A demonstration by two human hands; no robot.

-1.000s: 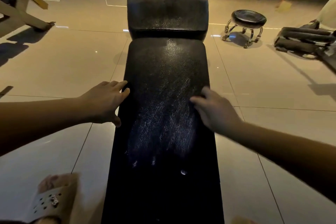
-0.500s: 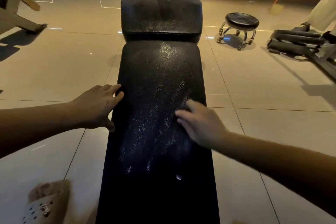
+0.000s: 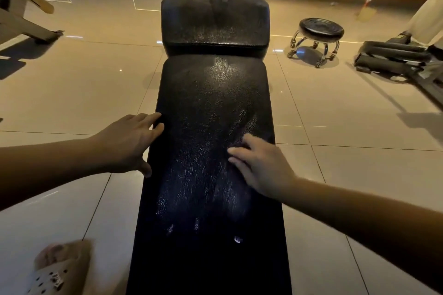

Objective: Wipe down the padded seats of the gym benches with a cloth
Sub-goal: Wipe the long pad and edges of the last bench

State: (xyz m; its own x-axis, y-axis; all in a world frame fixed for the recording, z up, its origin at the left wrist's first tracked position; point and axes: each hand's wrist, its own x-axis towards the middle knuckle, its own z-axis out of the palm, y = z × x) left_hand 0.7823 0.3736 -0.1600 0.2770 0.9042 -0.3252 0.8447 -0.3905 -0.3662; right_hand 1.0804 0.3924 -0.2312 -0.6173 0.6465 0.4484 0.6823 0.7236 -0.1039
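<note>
A long black padded bench seat [image 3: 211,103] runs away from me down the middle of the view. It has wet, shiny streaks at mid-length. A separate black head pad [image 3: 214,23] sits at its far end. My left hand [image 3: 124,143] rests on the seat's left edge, fingers apart on the padding and thumb hanging down the side. My right hand [image 3: 261,165] lies flat on the right half of the seat, fingers spread and pointing left. I cannot make out a cloth in or under either hand.
The floor is glossy beige tile. A small round black stool on casters [image 3: 320,36] stands at the far right, with black padded gym equipment [image 3: 393,57] beyond it. A machine frame [image 3: 26,24] is at the far left. My sandalled left foot [image 3: 57,268] is beside the bench.
My right hand has slid from the seat's right edge leftward onto the padding and slightly toward me. My left hand has stayed on the left edge.
</note>
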